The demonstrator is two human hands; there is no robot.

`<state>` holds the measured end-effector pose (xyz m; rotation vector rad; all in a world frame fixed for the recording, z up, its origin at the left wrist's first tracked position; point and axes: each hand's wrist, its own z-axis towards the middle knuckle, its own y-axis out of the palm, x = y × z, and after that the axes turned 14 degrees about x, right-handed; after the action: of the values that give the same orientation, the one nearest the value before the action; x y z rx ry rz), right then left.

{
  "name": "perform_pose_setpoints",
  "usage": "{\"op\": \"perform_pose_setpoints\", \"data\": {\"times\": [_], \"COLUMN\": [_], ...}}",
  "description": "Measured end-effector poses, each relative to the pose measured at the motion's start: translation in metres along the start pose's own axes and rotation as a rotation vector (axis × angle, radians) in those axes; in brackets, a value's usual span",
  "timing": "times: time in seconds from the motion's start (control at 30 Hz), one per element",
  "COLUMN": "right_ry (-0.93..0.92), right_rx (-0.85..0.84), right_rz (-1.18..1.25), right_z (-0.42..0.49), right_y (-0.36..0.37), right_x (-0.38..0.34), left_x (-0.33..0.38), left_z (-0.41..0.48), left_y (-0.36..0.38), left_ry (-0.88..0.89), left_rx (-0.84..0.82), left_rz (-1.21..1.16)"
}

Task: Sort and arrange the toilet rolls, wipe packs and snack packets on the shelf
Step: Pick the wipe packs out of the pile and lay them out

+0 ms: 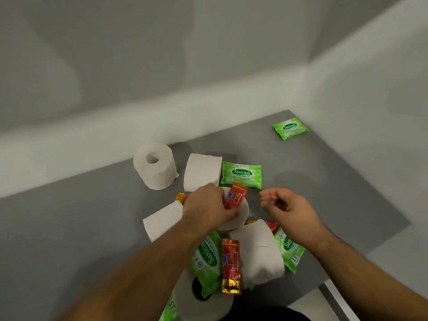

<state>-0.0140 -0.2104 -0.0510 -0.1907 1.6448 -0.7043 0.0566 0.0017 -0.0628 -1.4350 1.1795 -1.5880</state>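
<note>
On the grey shelf (92, 228) lies a heap of white toilet rolls, green wipe packs and red snack packets. My left hand (206, 207) grips a red snack packet (236, 196) over a toilet roll (240, 216) in the heap's middle. My right hand (287, 207) hovers just to the right, fingers loosely curled, holding nothing. One toilet roll (154, 166) stands upright at the back left, and another roll (201, 171) lies beside it. A wipe pack (242, 174) lies behind the heap. A separate wipe pack (290, 128) sits alone in the far right corner.
White walls close off the shelf at the back and right. Near me lie more toilet rolls (259, 253), wipe packs (208, 258) and a red snack packet (231, 265). The shelf's front edge (324, 283) runs at the lower right.
</note>
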Motion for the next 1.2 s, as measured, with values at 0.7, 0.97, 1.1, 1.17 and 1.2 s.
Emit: {"op": "perform_pose_setpoints", "data": {"times": [0.7, 0.97, 1.1, 1.17, 1.2], "right_ry": [-0.415, -0.228, -0.068, 0.019, 0.059], "right_rx": [0.058, -0.022, 0.054, 0.121, 0.152], "right_rz": [-0.147, -0.144, -0.159, -0.164, -0.164], "right_z": [0.038, 0.053, 0.063, 0.071, 0.077], "right_y": [-0.098, -0.166, -0.190, -0.201, -0.205], "right_x": [0.064, 0.131, 0.167, 0.189, 0.202], "left_x": [0.123, 0.216, 0.239, 0.241, 0.240], "left_z": [0.012, 0.024, 0.028, 0.028, 0.027], "left_y": [0.033, 0.085, 0.112, 0.119, 0.121], "left_ry": [-0.016, 0.046, -0.061, -0.090, -0.097], "left_rx": [-0.030, -0.153, -0.071, -0.012, 0.019], "left_rz": [-0.627, -0.652, -0.675, -0.637, -0.618]}}
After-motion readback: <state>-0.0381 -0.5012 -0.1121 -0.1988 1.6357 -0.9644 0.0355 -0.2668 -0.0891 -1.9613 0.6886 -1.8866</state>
